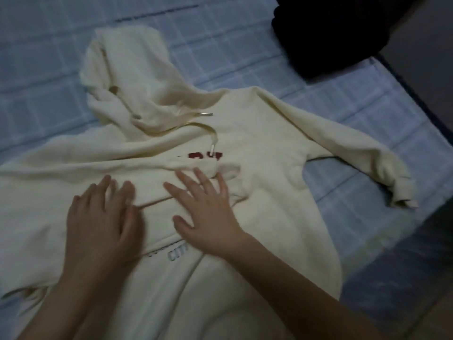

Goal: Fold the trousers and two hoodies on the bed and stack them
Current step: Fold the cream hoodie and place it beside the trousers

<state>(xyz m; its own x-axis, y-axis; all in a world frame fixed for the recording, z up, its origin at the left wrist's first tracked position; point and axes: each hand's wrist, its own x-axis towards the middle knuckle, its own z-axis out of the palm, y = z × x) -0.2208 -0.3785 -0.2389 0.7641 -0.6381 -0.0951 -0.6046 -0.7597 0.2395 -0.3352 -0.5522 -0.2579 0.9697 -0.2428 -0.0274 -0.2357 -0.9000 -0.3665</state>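
Both hands are lying flat on the cream hoodie (264, 148), which is spreading front-up across the bed (49, 57) with its hood (132, 77) pointing far left. Neither grip is closing on anything: the left hand (103, 224) and right hand (206, 217) are resting side by side with fingers straight and spread, pressing down on the left sleeve (73, 173), which is lying folded across the chest and partly covering the red lettering. Judging by this, the person is working on the first hoodie's sleeve fold and smoothing it flat. The right sleeve (355, 148) is lying stretched out toward the right edge of the bed, well apart from both hands, so the next move is probably calling for the right hand to reach out, pinch that cuff and bring it across the chest. A dark garment (331, 33) is sitting at the far right corner; whether it is the trousers or the other hoodie is too dark to tell.
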